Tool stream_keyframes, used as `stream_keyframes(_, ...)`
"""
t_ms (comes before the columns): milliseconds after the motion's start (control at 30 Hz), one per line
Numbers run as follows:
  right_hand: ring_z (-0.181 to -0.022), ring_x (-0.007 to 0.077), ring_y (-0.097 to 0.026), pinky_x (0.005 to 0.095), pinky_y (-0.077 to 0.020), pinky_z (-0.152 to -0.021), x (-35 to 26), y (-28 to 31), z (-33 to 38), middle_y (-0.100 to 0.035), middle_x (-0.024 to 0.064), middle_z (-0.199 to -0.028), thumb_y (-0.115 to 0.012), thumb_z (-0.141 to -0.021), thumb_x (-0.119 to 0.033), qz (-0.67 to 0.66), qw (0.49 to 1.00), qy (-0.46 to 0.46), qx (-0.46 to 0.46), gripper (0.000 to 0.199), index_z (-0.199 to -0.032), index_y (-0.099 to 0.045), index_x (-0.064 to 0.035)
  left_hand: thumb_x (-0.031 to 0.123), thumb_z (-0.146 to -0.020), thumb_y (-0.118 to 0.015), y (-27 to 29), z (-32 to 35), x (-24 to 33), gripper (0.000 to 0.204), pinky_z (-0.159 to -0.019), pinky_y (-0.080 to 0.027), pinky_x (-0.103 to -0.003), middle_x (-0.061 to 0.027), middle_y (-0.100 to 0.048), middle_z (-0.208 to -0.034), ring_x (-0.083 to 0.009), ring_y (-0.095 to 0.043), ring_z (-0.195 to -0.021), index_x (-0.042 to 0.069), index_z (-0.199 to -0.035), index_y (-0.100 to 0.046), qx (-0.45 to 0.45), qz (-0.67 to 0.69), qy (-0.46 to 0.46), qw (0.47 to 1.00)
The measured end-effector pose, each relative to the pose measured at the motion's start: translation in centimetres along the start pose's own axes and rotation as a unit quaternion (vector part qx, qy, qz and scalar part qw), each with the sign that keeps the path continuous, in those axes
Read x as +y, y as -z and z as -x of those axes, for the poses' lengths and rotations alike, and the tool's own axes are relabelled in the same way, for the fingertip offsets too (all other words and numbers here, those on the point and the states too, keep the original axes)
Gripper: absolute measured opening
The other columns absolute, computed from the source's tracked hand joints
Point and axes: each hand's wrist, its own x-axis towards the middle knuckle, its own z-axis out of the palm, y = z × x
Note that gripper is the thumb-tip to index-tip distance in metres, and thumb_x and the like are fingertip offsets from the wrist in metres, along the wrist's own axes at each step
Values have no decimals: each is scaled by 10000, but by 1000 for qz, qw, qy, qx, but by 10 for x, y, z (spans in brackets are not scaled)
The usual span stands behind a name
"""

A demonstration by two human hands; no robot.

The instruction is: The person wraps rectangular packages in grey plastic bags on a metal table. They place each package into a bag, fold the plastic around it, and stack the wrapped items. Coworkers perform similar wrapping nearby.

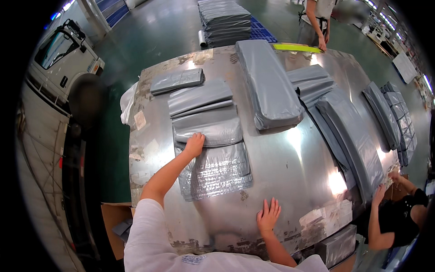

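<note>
My left hand [195, 144] is closed on the near edge of a folded stack of grey plastic bags [217, 127], its fingers curled at the fold. Toward me, the flat, glossy part of the bags [222, 174] lies spread on the metal table. Just beyond, another folded grey bundle [201, 99] touches the stack, and a smaller folded bundle [177, 81] lies past that. My right hand [268, 216] rests palm down on the bare metal table [267, 172], fingers spread, holding nothing.
A tall grey bag stack [267, 86] sits mid-table. More long grey bundles [351, 136] lie to its right. One co-worker's hands [379, 194] are at the right edge; another person's hand [322, 43] touches the far edge by a yellow-green strip [297, 47]. An open cardboard box [111, 226] stands lower left.
</note>
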Motion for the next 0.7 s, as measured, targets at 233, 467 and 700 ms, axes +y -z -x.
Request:
stream_keyframes(233, -1154, 346, -330, 492, -235, -964, 10, -3, 8, -377, 165, -1231, -505, -699, -134, 1, 1000, 4, 21, 435, -1131, -479, -92, 94, -689, -522, 17, 11, 32, 97, -579, -482, -347, -87, -561, -788, -234, -580, -734, 74, -781, -544, 2, -1, -30, 1000)
stream_keyframes(467, -1149, 339, -332, 485, -241, -959, 10, -7, 18, -383, 161, -1223, -509, -696, -128, -12, 999, 11, 50, 433, -1126, -482, -100, 117, -701, -504, 23, 155, 111, 110, -586, -478, -358, -87, -544, -825, -253, -567, -765, 73, -803, -507, -73, 36, -48, 996)
stream_keyframes(700, -1166, 332, -325, 500, -244, -938, 17, -4, 33, -366, 180, -1248, -545, -678, -141, -83, 994, 4, 71, 514, -1183, -454, -126, 283, -641, -585, 36, 209, 168, 564, -730, -426, -409, -154, -496, -957, -308, -508, -872, 12, -1108, -422, -40, 86, 43, 995)
